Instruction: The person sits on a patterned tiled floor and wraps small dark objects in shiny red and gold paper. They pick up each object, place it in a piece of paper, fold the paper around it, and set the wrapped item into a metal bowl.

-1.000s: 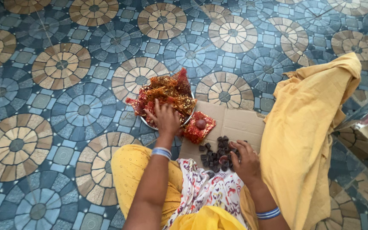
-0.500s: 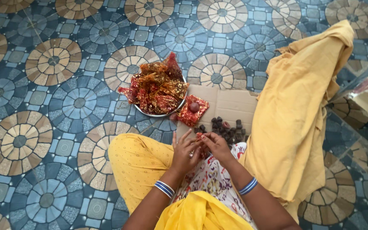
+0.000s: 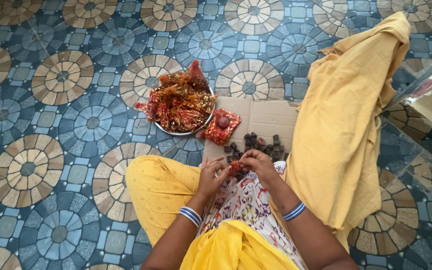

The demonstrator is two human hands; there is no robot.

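Observation:
My left hand (image 3: 210, 175) and my right hand (image 3: 258, 164) meet over my lap, both pinching a small red shiny wrapper (image 3: 234, 168) with something inside it. Just beyond them a pile of small dark brown pieces (image 3: 256, 145) lies on a flat sheet of cardboard (image 3: 268, 117). One red wrapper (image 3: 222, 126) lies spread on the cardboard's left edge with a round brown ball on it. A metal plate (image 3: 173, 131) heaped with red and gold wrappers (image 3: 180, 102) stands on the floor further left.
A yellow cloth (image 3: 348, 120) drapes over my right leg and stretches to the far right. The floor is patterned tile with blue and tan circles (image 3: 61, 75). A glassy edge of furniture (image 3: 426, 100) shows at the right.
A second ago my left hand was on the plate of wrappers and my right hand on the dark pieces. Both have come back to my lap and now hold one wrapper together.

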